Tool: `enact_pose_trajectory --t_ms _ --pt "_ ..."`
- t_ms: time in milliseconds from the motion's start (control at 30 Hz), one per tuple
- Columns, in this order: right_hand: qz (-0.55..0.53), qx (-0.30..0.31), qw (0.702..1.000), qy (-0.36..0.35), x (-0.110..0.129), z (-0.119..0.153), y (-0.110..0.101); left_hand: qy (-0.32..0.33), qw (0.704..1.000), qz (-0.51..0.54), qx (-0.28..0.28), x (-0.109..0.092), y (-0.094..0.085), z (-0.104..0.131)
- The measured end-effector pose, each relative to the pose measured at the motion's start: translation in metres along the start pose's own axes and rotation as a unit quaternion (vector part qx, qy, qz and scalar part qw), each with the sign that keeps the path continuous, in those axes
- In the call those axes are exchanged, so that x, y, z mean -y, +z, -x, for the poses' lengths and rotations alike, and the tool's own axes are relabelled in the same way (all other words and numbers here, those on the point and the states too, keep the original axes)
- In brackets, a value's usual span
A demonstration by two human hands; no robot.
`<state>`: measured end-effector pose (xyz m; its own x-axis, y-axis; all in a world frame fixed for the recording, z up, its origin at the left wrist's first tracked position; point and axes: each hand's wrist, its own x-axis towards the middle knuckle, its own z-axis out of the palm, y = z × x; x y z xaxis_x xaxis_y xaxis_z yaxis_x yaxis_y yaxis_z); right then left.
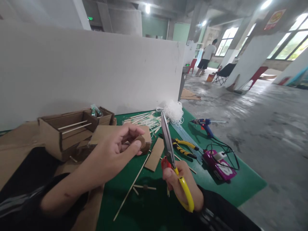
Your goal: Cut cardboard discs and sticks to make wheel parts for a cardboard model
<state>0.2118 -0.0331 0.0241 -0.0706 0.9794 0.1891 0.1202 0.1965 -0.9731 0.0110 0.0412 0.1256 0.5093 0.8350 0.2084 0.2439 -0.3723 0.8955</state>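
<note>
We see one cardboard box [51,138] at the left, divided into a large and a small compartment. Two sticks [72,125] span the large one, and a shiny packet [96,111] sits in the small one. A second cardboard form [103,132] lies behind our left hand [119,150]; we cannot tell what it contains.

Our left hand pinches one small brown piece [142,141] between thumb and fingers, above the table. Our right hand [184,181] is wrapped around the handles of one pair of scissors [168,141], blades pointing up.

We count one cardboard strip [154,154], one pair of pliers [184,151], one glue gun [206,126] and one purple block [220,166] with a cable. One long stick [132,187] lies near us, beside a short one [150,188] carrying a dark piece and a shorter scrap [136,191]. The stick pile [144,119], by a white string tangle [173,112], is too jumbled to count.

Our table [247,184] is green, against a pale partition [91,70]. Beyond, on a grey floor [271,128], we see one person [207,54], one black chair [225,73] and two red chairs [258,76].
</note>
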Motion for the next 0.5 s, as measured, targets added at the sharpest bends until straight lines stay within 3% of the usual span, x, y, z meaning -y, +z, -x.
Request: enact_pose_trajectory --t_ms 267,500 --pt "0.034 -0.017 0.999 0.039 -0.0024 -0.0008 -0.0048 -0.021 0.999 0.038 0.009 -0.0004 -0.0031 -0.0013" --pt "0.024 -0.016 1.0 0.011 -0.0077 0.0036 -0.0013 -0.004 1.0 0.024 -0.014 0.0025 0.0 -0.0021"
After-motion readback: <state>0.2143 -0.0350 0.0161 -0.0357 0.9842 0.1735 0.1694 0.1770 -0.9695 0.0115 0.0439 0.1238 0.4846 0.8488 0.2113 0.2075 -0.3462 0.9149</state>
